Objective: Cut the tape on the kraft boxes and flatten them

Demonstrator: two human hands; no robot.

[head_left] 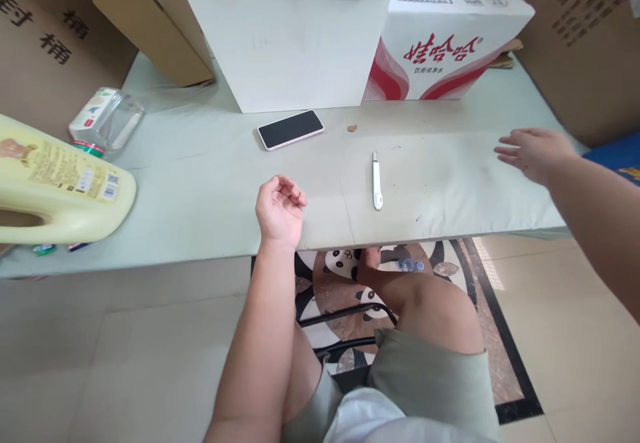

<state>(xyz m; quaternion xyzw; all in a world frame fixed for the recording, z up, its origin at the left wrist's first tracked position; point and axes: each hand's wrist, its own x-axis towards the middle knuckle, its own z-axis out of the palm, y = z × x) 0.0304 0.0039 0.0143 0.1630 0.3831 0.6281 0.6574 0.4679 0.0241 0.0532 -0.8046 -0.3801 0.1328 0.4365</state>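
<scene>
My left hand rests near the front edge of the table, palm turned up and fingers loosely curled, with nothing in it. Over the table's right side is my right hand, its fingers stretched out and holding nothing. Between the two hands lies a white utility knife, its tip pointing away from me. A smartphone with a dark screen and a pale edge lies beyond my left hand. Near the phone is a small brown scrap.
White cartons and a red-and-white water carton line the back. On the left are a large yellow jug and a clear plastic container on its side. Brown cardboard boxes stand at both ends. My legs are under the table.
</scene>
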